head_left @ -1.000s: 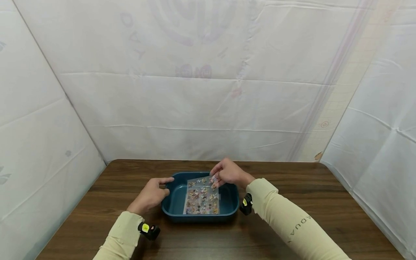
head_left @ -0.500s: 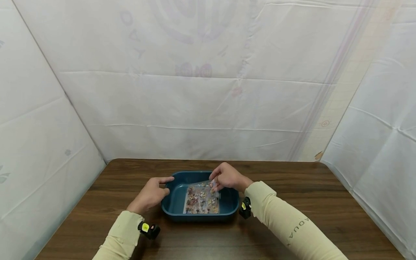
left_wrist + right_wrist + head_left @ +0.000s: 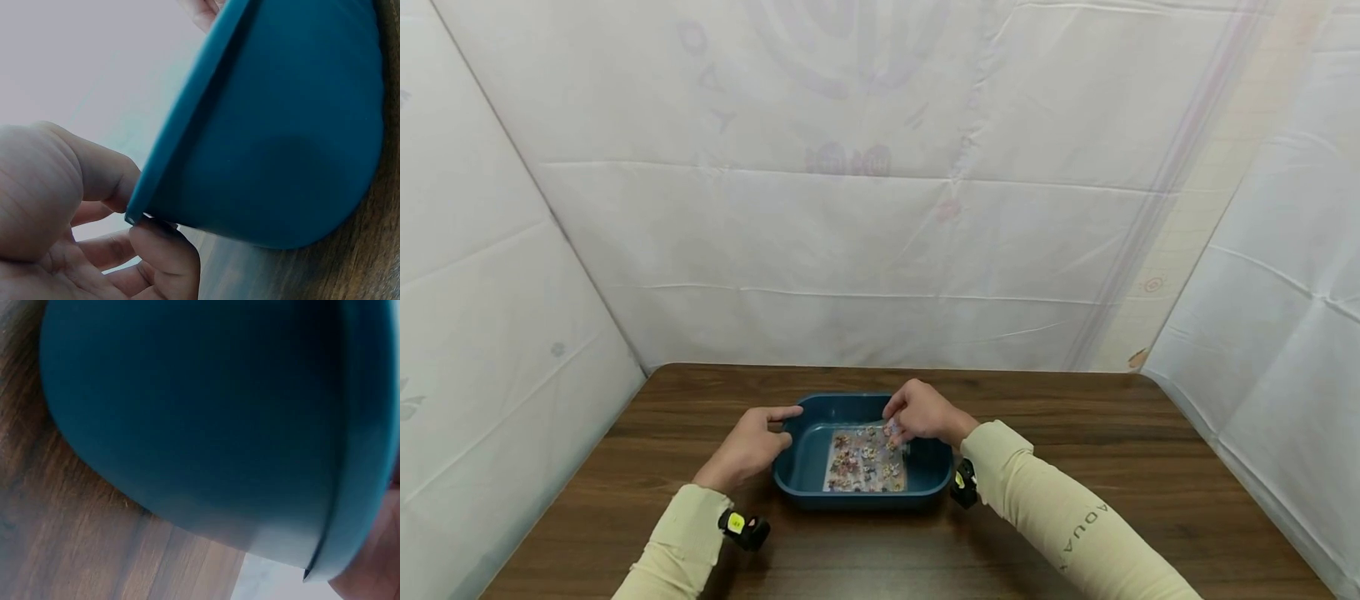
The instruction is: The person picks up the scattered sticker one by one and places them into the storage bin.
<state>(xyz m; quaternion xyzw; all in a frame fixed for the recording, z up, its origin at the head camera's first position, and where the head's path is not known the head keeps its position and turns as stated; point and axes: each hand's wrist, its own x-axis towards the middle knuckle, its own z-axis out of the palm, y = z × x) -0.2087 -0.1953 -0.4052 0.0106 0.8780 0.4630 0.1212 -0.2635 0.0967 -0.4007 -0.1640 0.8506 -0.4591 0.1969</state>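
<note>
A dark blue plastic tub (image 3: pixel 862 502) stands on the table. My left hand (image 3: pixel 747 446) holds its left rim; in the left wrist view, fingers and thumb (image 3: pixel 165 253) pinch the lip from both sides. Inside the tub lies a clear plastic sheet (image 3: pixel 857 467) covered with small colourful pictures, nearly flat on the bottom. My right hand (image 3: pixel 923 412) reaches over the far right of the tub and pinches the sheet's upper right corner. In the right wrist view the tub wall (image 3: pixel 194 419) hides most of that hand; only a bit of skin (image 3: pixel 372 562) shows past the rim.
The brown wood table (image 3: pixel 1045 400) extends on both sides of the tub. White sheeting (image 3: pixel 850 267) hangs behind the table and along its left and right sides.
The right hand has lowered slightly toward me, bringing the sheet's raised far corner down so it lies flatter in the tub. The left hand and tub stay put.
</note>
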